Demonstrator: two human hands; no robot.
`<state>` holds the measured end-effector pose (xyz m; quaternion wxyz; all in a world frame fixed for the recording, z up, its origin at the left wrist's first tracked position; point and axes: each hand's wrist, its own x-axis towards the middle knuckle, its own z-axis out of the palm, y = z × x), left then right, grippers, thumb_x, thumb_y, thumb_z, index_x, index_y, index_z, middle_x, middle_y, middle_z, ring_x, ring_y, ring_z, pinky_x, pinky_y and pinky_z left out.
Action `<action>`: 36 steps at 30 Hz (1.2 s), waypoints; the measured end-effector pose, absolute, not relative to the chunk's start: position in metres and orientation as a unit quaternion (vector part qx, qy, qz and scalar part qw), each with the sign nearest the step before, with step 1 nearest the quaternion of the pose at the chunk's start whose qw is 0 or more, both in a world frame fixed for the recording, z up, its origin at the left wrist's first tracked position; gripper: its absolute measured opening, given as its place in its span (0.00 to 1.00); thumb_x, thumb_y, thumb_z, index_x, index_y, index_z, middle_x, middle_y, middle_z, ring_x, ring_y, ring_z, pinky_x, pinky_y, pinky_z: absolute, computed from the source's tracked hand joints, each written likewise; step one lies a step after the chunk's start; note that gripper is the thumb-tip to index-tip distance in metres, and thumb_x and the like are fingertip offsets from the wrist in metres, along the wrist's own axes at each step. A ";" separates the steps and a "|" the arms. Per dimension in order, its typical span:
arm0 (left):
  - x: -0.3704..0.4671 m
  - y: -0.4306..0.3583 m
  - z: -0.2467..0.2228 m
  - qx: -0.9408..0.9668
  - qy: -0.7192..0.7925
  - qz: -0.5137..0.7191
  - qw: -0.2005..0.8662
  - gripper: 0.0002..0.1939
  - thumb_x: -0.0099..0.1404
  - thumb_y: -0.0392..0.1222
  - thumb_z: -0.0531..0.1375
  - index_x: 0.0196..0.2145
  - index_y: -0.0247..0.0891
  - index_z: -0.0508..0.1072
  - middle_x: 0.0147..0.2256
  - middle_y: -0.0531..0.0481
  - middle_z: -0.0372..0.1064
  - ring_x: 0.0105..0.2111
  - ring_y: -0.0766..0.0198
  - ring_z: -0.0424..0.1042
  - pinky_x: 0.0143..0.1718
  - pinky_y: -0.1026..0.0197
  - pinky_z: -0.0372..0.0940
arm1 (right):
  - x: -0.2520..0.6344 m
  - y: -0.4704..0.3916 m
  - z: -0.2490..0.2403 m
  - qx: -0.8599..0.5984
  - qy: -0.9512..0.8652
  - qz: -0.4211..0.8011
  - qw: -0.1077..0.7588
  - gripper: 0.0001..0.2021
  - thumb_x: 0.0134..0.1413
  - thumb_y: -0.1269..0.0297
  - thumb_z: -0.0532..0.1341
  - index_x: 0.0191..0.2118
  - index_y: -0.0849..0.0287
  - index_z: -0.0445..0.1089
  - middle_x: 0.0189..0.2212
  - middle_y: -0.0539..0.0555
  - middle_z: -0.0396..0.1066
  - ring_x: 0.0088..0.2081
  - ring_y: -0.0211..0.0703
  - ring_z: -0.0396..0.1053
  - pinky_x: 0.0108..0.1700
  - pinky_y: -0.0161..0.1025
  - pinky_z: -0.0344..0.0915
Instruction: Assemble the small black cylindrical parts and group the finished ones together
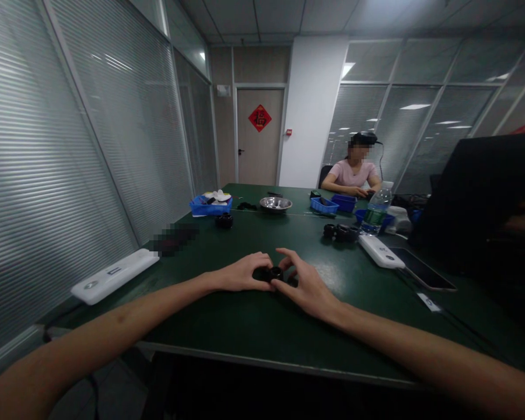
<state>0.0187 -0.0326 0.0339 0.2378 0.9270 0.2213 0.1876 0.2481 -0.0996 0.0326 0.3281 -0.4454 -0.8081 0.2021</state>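
Between my two hands, low over the dark green table point(240, 315), is a small black round part point(277, 272) with a ring-like opening on top. My left hand point(247, 272) curls round its left side, thumb in front and fingers behind. From the right, my right hand point(308, 287) has its thumb against the front of the part. Its index finger is raised and bent above it, and the other fingers curve behind. Exactly where the fingertips touch is partly hidden.
Farther off are more black parts point(340, 232), a single one point(224, 220), a metal bowl point(275, 204), a blue tray point(210, 205) and a water bottle point(376, 210). White power banks point(116, 275) and a phone point(420, 268) flank my arms. A person point(354, 172) sits opposite.
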 end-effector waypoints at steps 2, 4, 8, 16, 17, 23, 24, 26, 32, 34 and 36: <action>0.019 -0.031 0.031 0.927 0.219 0.193 0.234 0.19 0.67 0.57 0.64 0.44 0.38 0.73 0.45 0.46 0.69 0.46 0.56 0.65 0.48 0.55 0.60 | 0.248 -0.100 0.032 -0.438 -0.811 0.210 0.325 0.31 0.61 0.64 0.65 0.67 0.54 0.55 0.49 0.57 0.72 0.42 0.47 0.73 0.45 0.47 0.72; 0.018 -0.030 0.029 0.929 0.213 0.197 0.230 0.19 0.67 0.57 0.65 0.45 0.38 0.73 0.45 0.46 0.69 0.46 0.56 0.65 0.48 0.55 0.60 | 0.248 -0.100 0.031 -0.427 -0.816 0.205 0.332 0.32 0.60 0.65 0.64 0.67 0.53 0.55 0.51 0.57 0.72 0.43 0.47 0.73 0.46 0.47 0.72; 0.018 -0.030 0.029 0.930 0.210 0.194 0.229 0.18 0.68 0.56 0.64 0.44 0.38 0.72 0.45 0.47 0.69 0.46 0.57 0.66 0.49 0.55 0.60 | 0.248 -0.100 0.029 -0.429 -0.813 0.177 0.352 0.34 0.58 0.61 0.68 0.67 0.54 0.56 0.51 0.58 0.71 0.48 0.50 0.72 0.50 0.49 0.71; 0.017 -0.031 0.031 0.928 0.219 0.191 0.232 0.20 0.67 0.57 0.65 0.45 0.38 0.73 0.46 0.46 0.68 0.47 0.56 0.65 0.49 0.55 0.60 | 0.247 -0.103 0.033 -0.430 -0.817 0.200 0.329 0.33 0.60 0.65 0.64 0.68 0.54 0.54 0.52 0.58 0.71 0.46 0.48 0.72 0.49 0.49 0.71; 0.017 -0.031 0.031 0.929 0.220 0.190 0.231 0.19 0.67 0.57 0.65 0.45 0.38 0.72 0.46 0.46 0.68 0.46 0.56 0.65 0.49 0.55 0.60 | 0.247 -0.103 0.033 -0.431 -0.815 0.195 0.334 0.33 0.60 0.64 0.65 0.68 0.54 0.54 0.52 0.58 0.71 0.47 0.48 0.72 0.50 0.50 0.71; 0.016 -0.030 0.030 0.930 0.221 0.187 0.229 0.19 0.67 0.58 0.65 0.42 0.38 0.72 0.44 0.48 0.68 0.45 0.56 0.65 0.48 0.56 0.59 | 0.247 -0.100 0.032 -0.442 -0.806 0.202 0.339 0.33 0.59 0.62 0.67 0.67 0.55 0.57 0.49 0.57 0.71 0.45 0.49 0.72 0.49 0.51 0.72; 0.016 -0.030 0.030 0.929 0.220 0.188 0.230 0.20 0.67 0.58 0.65 0.43 0.38 0.72 0.44 0.47 0.68 0.45 0.56 0.65 0.48 0.56 0.59 | 0.247 -0.101 0.033 -0.438 -0.807 0.205 0.340 0.32 0.60 0.64 0.66 0.67 0.54 0.56 0.49 0.57 0.71 0.45 0.48 0.72 0.48 0.50 0.72; 0.016 -0.030 0.030 0.928 0.220 0.190 0.232 0.20 0.67 0.58 0.65 0.43 0.38 0.73 0.44 0.47 0.68 0.45 0.56 0.65 0.49 0.55 0.59 | 0.247 -0.103 0.035 -0.428 -0.813 0.205 0.338 0.32 0.60 0.66 0.65 0.67 0.53 0.56 0.50 0.57 0.72 0.46 0.48 0.73 0.49 0.51 0.72; 0.017 -0.032 0.033 0.929 0.221 0.188 0.231 0.19 0.67 0.57 0.64 0.42 0.38 0.72 0.44 0.47 0.68 0.45 0.57 0.65 0.48 0.56 0.59 | 0.248 -0.103 0.033 -0.427 -0.812 0.190 0.349 0.32 0.60 0.63 0.66 0.67 0.53 0.57 0.50 0.58 0.71 0.48 0.49 0.72 0.50 0.50 0.72; 0.017 -0.033 0.033 0.929 0.220 0.189 0.229 0.19 0.67 0.57 0.65 0.41 0.38 0.72 0.43 0.48 0.68 0.44 0.58 0.65 0.48 0.56 0.59 | 0.249 -0.101 0.031 -0.429 -0.808 0.200 0.352 0.32 0.60 0.62 0.67 0.67 0.53 0.57 0.49 0.57 0.72 0.45 0.48 0.73 0.48 0.49 0.73; 0.017 -0.033 0.033 0.930 0.216 0.191 0.230 0.19 0.67 0.57 0.65 0.42 0.38 0.72 0.44 0.48 0.68 0.44 0.58 0.65 0.48 0.56 0.59 | 0.250 -0.101 0.030 -0.422 -0.810 0.209 0.349 0.31 0.62 0.64 0.65 0.67 0.53 0.56 0.49 0.56 0.72 0.42 0.46 0.73 0.46 0.48 0.73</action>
